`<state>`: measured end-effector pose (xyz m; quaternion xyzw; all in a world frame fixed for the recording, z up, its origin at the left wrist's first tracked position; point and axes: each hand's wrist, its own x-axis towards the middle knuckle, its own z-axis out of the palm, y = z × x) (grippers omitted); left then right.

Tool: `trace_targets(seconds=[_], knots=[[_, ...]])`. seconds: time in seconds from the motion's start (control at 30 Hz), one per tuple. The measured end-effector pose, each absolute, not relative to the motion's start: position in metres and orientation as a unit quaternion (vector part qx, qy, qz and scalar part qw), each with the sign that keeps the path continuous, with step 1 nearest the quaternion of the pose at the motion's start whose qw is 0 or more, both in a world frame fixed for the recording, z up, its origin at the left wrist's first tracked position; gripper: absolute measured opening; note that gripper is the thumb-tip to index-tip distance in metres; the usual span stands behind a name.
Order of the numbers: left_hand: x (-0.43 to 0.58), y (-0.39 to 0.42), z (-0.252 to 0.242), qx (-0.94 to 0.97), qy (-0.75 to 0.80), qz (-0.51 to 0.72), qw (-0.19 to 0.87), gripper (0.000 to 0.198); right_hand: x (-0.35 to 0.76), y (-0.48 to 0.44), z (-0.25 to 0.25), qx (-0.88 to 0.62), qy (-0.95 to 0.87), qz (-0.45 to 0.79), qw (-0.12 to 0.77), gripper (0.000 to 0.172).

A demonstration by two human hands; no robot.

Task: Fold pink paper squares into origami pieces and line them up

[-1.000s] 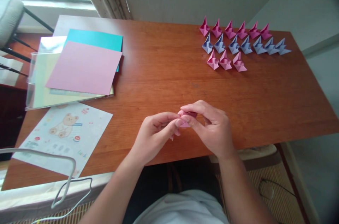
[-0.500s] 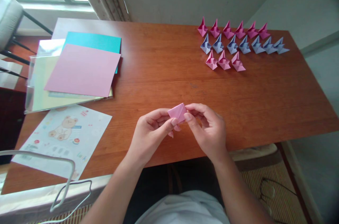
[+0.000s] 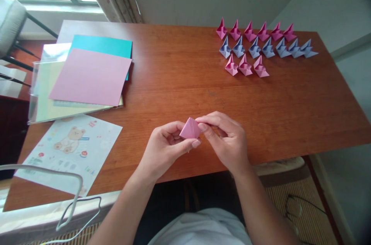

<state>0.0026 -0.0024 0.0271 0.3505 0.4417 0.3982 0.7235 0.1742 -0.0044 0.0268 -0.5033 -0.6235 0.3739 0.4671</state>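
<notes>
A small pink piece of folded paper (image 3: 190, 128), diamond-shaped with a crease down its face, is held above the front part of the wooden table. My left hand (image 3: 169, 146) grips it from the left, thumb along its lower edge and fingers behind it. At its right corner, the thumb and forefinger of my right hand (image 3: 224, 136) pinch the paper. The left fingertips are partly hidden behind the fold.
At the back right of the table (image 3: 174, 82) stand rows of folded paper figures: dark pink (image 3: 249, 32), bluish (image 3: 254, 48) and lighter pink (image 3: 245, 66). Pink (image 3: 91, 77) and teal sheets (image 3: 101, 44) are stacked at left, above a bear-printed sheet (image 3: 69, 156). A white curved tube (image 3: 58, 170) crosses the lower left.
The folded paper has shifted slightly left and down and turned in the fingers. My left thumb has slid down to its lower edge; my right fingers still pinch its right side.
</notes>
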Motion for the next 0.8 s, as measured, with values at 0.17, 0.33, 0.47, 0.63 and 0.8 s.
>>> trace_targets(seconds=[0.17, 0.33, 0.47, 0.63, 0.8], knots=[[0.0022, -0.0024, 0.0254, 0.346, 0.448, 0.401, 0.72, 0.022, 0.1739, -0.0036, 0.0281, -0.494, -0.63, 0.374, 0.468, 0.011], [0.0021, -0.0022, 0.0258, 0.356, 0.448, 0.402, 0.715, 0.02, 0.1735, -0.0046, 0.0279, -0.499, -0.621, 0.387, 0.463, 0.008], [0.0042, -0.0015, 0.0261, 0.36, 0.445, 0.409, 0.711, 0.02, 0.1747, -0.0034, 0.0266, -0.486, -0.622, 0.419, 0.449, 0.007], [0.005, -0.0025, 0.0232, 0.357, 0.454, 0.414, 0.703, 0.018, 0.18, -0.0012, 0.0245, -0.478, -0.597, 0.465, 0.447, 0.003], [0.0038, -0.0031, 0.0219, 0.366, 0.462, 0.417, 0.692, 0.016, 0.1829, -0.0012, 0.0281, -0.482, -0.597, 0.482, 0.422, 0.003]])
